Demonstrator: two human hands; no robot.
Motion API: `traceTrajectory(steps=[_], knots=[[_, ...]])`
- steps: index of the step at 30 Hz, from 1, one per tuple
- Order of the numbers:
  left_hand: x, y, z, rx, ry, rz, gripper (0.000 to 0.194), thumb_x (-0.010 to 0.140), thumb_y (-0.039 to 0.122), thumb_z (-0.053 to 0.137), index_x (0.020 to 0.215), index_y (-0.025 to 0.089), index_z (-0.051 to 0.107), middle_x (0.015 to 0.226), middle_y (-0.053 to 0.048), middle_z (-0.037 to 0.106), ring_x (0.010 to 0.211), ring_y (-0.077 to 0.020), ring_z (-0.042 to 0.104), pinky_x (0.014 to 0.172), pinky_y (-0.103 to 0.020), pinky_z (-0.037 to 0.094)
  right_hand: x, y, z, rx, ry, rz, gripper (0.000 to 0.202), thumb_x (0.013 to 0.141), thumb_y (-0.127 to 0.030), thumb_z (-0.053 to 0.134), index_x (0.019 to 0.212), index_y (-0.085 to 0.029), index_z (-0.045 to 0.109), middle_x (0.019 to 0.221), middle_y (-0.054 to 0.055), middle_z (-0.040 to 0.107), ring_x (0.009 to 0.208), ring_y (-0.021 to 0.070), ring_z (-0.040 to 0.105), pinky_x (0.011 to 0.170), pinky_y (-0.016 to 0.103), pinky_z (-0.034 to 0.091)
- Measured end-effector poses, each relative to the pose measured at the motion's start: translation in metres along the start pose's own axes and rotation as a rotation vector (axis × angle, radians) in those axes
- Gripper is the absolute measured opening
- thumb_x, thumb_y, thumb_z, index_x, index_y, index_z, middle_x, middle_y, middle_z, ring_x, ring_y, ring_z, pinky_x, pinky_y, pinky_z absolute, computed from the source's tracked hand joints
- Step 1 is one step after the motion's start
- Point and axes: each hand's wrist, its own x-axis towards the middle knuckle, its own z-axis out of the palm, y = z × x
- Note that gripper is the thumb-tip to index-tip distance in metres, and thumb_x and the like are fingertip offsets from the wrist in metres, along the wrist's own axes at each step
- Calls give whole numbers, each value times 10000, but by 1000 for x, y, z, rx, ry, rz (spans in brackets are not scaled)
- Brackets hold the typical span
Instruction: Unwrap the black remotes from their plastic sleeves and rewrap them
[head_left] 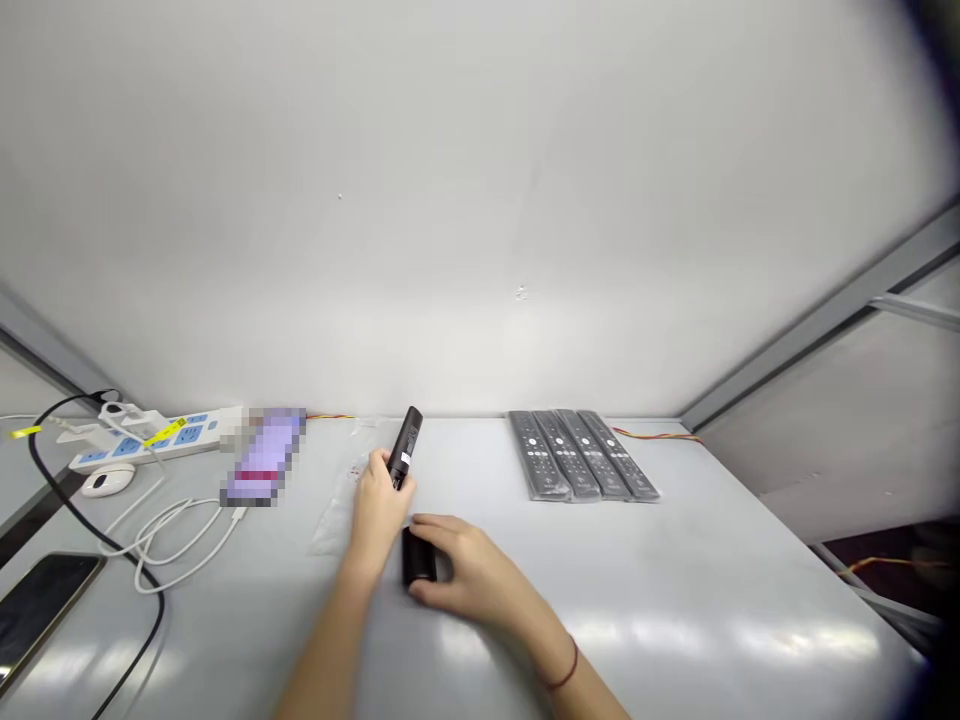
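My left hand (pixel 379 508) is closed round the lower part of a black remote control (pixel 407 440). The remote tilts away from me, its back with a small white label facing up. Beside it on the table, my right hand (pixel 474 568) grips a short black piece (pixel 417 558) between thumb and fingers. That piece looks like a battery cover, though the fingers hide part of it. A clear plastic bag (pixel 334 520) lies flat on the table, left of my left hand.
Several bagged remote controls (pixel 583 456) lie in a row at the back right. On the left are a power strip (pixel 202 430), a lit phone (pixel 262 456), a white mouse-shaped item (pixel 109 480), cables and a dark phone (pixel 45 600). A wall rises behind the grey table (pixel 675 580).
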Motion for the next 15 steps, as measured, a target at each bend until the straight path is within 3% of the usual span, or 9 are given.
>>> traceTrajectory(steps=[3,6,8,12,15], knots=[[0,-1,4,-372,-6,33,420,752,214,588,1159,191,487,1090,-89,611,1010,-236,589,880,-385,452,0,19,-13,127,165,27,406,715,-212,672,1116,-225,614,1137,70,659,1029,245,624,923,395,495],[-4,3,12,-787,-134,-126,524,751,301,645,1233,229,451,1004,-49,619,827,-189,627,738,-322,507,1,30,-15,171,395,-2,417,744,-235,663,1154,-229,591,1241,97,602,1146,263,568,982,441,461],[-8,7,18,-975,-187,-248,544,769,385,642,1257,250,444,989,-41,625,788,-169,624,681,-279,507,2,31,-11,144,476,-75,445,749,-232,661,1184,-237,568,1264,100,583,1172,265,550,990,454,457],[-14,13,28,-1273,-233,-364,432,845,502,521,1173,222,541,1032,-53,641,917,-165,610,765,-240,493,5,32,4,10,450,-216,529,755,-222,649,1264,-238,508,1321,111,541,1212,270,519,1003,457,450],[-14,14,31,-1450,-298,-408,410,860,494,503,1151,209,546,1035,-62,650,906,-180,628,793,-274,501,8,37,12,-112,401,-275,499,775,-221,642,1257,-223,512,1319,127,548,1215,268,519,1007,473,438]])
